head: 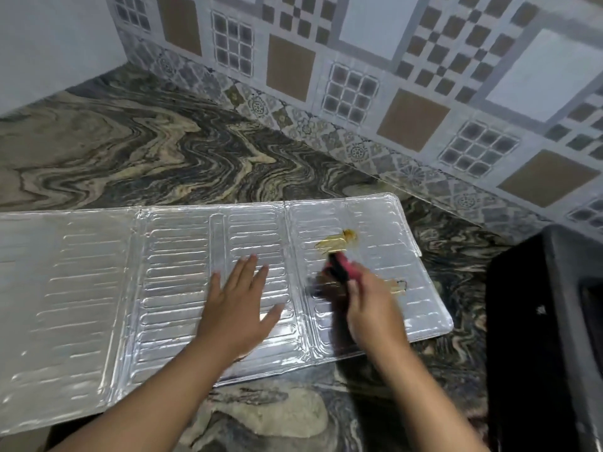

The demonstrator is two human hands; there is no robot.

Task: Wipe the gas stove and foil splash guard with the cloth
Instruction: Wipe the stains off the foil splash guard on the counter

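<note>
Fingers (pixel 251 269) of the left hand (pixel 238 308) lie spread flat on the foil splash guard (pixel 98 288), lying flat on the marbled bench (pixel 130 148); the right hand (pixel 372 308) grips a blurred pink-and-black cloth (pixel 342 267) just beside yellow-brown stains (pixel 336 241), gas stove (pixel 541 337) at right.

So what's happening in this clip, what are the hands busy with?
A person is cleaning a foil splash guard laid flat on the marbled counter. The left hand presses flat on the middle panel to steady it. The right hand grips a blurred red and black cloth on the right panel, just below a yellow-brown smear. The black stove sits untouched at right.
</note>
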